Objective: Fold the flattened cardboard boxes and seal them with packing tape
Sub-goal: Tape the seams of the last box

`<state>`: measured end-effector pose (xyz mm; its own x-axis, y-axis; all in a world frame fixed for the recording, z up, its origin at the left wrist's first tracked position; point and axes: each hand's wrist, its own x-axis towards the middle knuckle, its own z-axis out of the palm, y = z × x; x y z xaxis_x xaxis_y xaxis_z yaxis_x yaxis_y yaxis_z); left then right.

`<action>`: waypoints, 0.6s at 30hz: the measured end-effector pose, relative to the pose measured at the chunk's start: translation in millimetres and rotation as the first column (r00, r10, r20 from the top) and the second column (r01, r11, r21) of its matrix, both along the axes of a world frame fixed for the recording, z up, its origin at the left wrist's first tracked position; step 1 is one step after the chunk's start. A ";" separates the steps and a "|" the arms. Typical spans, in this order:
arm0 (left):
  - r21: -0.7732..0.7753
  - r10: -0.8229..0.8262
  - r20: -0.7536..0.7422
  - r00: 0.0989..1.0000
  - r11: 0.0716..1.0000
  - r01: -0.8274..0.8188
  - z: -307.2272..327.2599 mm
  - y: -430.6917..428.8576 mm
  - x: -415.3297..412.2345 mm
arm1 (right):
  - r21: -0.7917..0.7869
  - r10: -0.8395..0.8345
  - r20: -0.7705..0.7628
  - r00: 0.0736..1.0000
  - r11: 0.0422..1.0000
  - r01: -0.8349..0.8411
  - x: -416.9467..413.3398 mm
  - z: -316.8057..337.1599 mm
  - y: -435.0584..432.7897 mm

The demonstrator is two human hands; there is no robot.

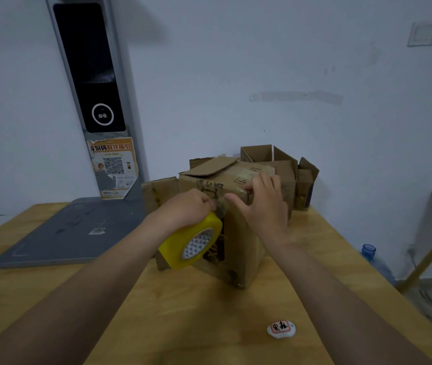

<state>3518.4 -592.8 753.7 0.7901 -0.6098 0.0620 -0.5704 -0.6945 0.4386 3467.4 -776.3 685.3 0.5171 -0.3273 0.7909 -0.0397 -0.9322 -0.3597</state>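
My left hand [186, 206] grips the yellow tape roll [180, 248] against the near face of the box [241, 248] on the worktop [183, 325], just left of my right hand [262, 204], fingers spread, pressing its top edge.

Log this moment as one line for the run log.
phase: taping | left hand: grips tape roll | right hand: presses top edge of cardboard box | support: table
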 end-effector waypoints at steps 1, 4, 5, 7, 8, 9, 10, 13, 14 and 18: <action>-0.008 -0.003 -0.025 1.000 1.000 0.003 -1.0 -1.5 -0.7 | 0.005 0.001 -0.006 1.000 1.000 0.000 -0.2 -1.1 0.1; -0.075 -0.004 -0.146 0.989 0.997 -0.007 -4.6 -5.4 -1.0 | -0.001 0.039 -0.053 0.998 0.999 -0.039 -6.4 1.1 -0.6; -0.099 0.006 -0.180 0.984 0.995 -0.024 -5.8 -6.0 -1.3 | 0.001 0.056 -0.082 0.995 0.998 -0.056 -9.6 3.8 -0.8; -0.142 0.030 -0.237 0.971 0.988 -0.065 -8.4 -7.3 -2.3 | 0.012 0.041 -0.102 0.994 0.999 -0.040 -19.4 7.2 -0.9; -0.157 0.037 -0.259 0.965 0.984 -0.080 -9.8 -8.1 -3.3 | 0.015 0.019 -0.068 0.998 1.000 -0.018 -26.9 6.9 -0.6; -0.170 0.040 -0.275 0.961 0.981 -0.090 -11.0 -8.9 -4.3 | 0.015 0.013 -0.023 1.000 1.000 -0.013 -36.1 5.5 -1.5; -0.185 0.043 -0.287 0.957 0.978 -0.099 -12.5 -9.6 -5.0 | 0.003 0.045 -0.013 0.999 0.999 -0.044 -46.9 2.1 -3.8; -0.220 0.055 -0.306 0.950 0.967 -0.127 -14.5 -9.9 -7.4 | 0.040 0.216 -0.370 0.904 0.975 -0.217 -81.2 -17.0 -12.7; -0.228 0.058 -0.308 0.950 0.965 -0.133 -14.3 -9.9 -8.4 | 0.080 0.227 -0.542 0.809 0.973 -0.219 -90.6 -24.1 -14.5; -0.215 0.066 -0.249 0.966 0.969 -0.121 -14.2 -11.9 -10.6 | 0.064 0.097 -0.940 0.326 0.992 -0.111 -114.5 -56.7 -16.4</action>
<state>3507.8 -604.7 739.5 0.8516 -0.5242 -0.0077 -0.3668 -0.6063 0.7056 3352.9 -792.7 628.6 0.9475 -0.2080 -0.2428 -0.2469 -0.9585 -0.1422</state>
